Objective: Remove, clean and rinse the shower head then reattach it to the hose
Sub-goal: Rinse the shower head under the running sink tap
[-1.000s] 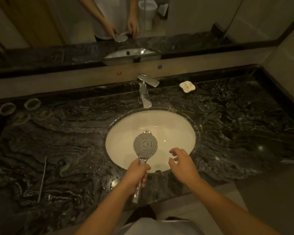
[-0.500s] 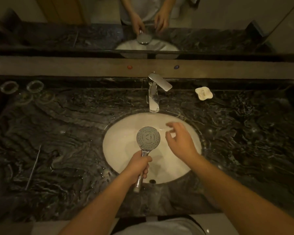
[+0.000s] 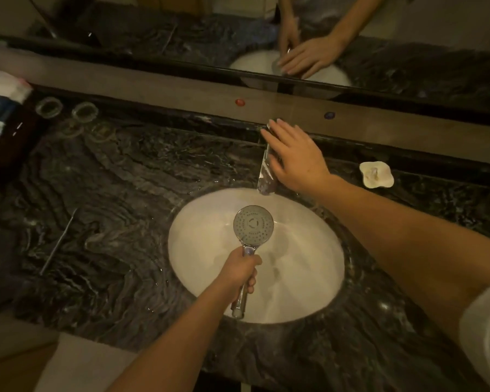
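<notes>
A chrome shower head [image 3: 253, 224] with a round grey spray face is held upright over the white oval sink [image 3: 309, 278], spray face up, detached from any hose. My left hand [image 3: 242, 268] is shut on its handle, whose lower end sticks out below my fist. My right hand [image 3: 293, 155] lies flat with fingers spread on top of the chrome tap [image 3: 265, 176] behind the basin, covering its lever. No water runs from the spout.
Dark veined marble countertop [image 3: 111, 210] surrounds the sink. A thin metal rod [image 3: 58, 241] lies at left, clear glass coasters [image 3: 49, 106] and a tissue pack [image 3: 0, 89] at far left, a white soap dish [image 3: 376, 174] at right. A mirror runs along the back.
My right hand has moved from above the basin's front up and back onto the tap lever. The shower head stays in my left hand over the sink.
</notes>
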Tool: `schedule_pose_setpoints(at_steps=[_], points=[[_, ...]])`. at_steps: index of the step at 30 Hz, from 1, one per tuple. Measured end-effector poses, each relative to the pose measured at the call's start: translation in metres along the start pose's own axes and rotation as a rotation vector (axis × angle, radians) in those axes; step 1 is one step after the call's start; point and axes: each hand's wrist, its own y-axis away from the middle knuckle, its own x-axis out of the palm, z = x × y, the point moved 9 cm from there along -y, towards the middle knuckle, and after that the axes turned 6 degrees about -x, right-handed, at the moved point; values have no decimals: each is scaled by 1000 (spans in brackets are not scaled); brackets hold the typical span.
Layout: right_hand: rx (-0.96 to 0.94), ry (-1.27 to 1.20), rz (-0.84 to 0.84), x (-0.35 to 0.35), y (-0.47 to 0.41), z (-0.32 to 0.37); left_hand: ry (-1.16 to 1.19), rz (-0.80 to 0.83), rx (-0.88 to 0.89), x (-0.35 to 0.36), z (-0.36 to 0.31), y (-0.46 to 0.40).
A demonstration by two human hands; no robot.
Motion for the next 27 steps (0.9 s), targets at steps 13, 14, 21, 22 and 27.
schedule_pose_setpoints(at_steps=[13,14,21,22,27], points=[[-74,-101,-18,6,-19,-15,-30,-4,56,12,-19,-17],[-72,-113,-11,7,-19,-15,-25,-1,61,12,-21,-18],[-58,-104,77,9,-27,-17,-27,14,74,15,-26,-23],[-58,-102,91,9,-29,-17,-29,14,74,15,-26,-23],[-30,-108,158,2,-33,-18,-40,8,72,16,-26,-28]])
